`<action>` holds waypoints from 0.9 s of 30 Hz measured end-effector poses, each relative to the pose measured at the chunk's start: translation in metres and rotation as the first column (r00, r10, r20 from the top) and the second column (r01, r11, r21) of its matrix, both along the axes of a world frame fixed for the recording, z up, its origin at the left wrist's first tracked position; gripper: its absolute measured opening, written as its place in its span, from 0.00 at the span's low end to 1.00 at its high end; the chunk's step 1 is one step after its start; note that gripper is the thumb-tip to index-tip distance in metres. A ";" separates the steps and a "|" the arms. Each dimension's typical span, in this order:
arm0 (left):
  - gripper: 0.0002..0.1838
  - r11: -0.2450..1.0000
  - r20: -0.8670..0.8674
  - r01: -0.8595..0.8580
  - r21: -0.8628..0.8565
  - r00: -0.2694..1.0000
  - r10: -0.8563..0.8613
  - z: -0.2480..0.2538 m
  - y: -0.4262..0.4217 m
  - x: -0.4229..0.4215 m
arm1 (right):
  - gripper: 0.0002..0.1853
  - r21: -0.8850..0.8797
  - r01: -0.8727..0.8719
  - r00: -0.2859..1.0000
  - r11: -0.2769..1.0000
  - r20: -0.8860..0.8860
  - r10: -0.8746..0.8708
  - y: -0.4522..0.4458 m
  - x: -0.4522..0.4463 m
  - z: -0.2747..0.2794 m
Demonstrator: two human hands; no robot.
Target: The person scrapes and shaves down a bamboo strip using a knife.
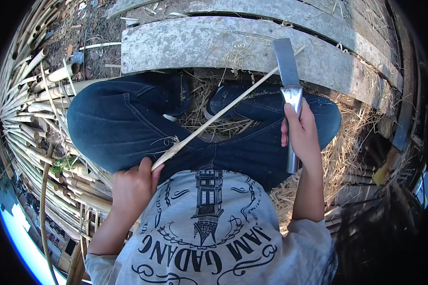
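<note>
A pale bamboo strip (223, 110) slants up from my lap to the wooden planks in front of me. My left hand (137, 186) is closed around its lower end, beside my thigh. Just above that grip, the strip has a frayed, peeled patch with thin curls. In my right hand (301, 129) is a knife (286, 64) with a broad, square-ended blade and a shiny metal handle. The blade points away from me and overlaps the strip near its far end; whether they touch I cannot tell.
Weathered planks (176, 47) lie ahead, with thin shavings (240, 54) scattered on them. Many cut bamboo poles (28, 128) are stacked at the left. Heaps of straw-like shavings (349, 147) cover the ground at the right and between my legs.
</note>
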State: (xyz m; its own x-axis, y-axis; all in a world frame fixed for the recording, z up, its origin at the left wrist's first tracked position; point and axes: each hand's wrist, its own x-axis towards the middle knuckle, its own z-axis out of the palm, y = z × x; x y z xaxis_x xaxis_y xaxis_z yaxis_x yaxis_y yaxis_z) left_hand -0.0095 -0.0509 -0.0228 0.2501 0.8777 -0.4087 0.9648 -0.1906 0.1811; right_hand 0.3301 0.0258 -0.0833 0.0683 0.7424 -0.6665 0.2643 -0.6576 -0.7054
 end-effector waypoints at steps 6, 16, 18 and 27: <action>0.16 0.999 -0.019 0.040 0.037 0.999 -0.039 -0.002 -0.005 -0.007 | 0.12 -0.004 -0.124 0.988 0.992 0.093 0.124 -0.009 -0.004 0.009; 0.16 1.000 -0.015 0.000 0.003 1.000 0.000 0.000 -0.002 -0.001 | 0.13 -0.020 -0.031 0.998 0.999 -0.055 0.030 -0.003 0.000 0.002; 0.16 0.999 -0.018 0.031 0.032 0.999 -0.031 -0.001 -0.001 -0.002 | 0.13 -0.065 -0.076 0.997 0.995 -0.023 0.074 0.004 0.018 0.002; 0.16 0.998 0.006 0.032 0.045 0.999 -0.033 -0.005 0.000 -0.003 | 0.15 -0.094 -0.006 0.991 0.996 -0.136 -0.007 0.015 0.024 -0.005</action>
State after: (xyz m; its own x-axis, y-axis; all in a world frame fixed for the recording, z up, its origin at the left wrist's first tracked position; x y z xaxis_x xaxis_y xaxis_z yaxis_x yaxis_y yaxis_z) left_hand -0.0122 -0.0510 -0.0276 0.2813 0.8866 -0.3672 0.9568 -0.2300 0.1776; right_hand 0.3540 0.0404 -0.0881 -0.0271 0.6761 -0.7363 0.1695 -0.7228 -0.6699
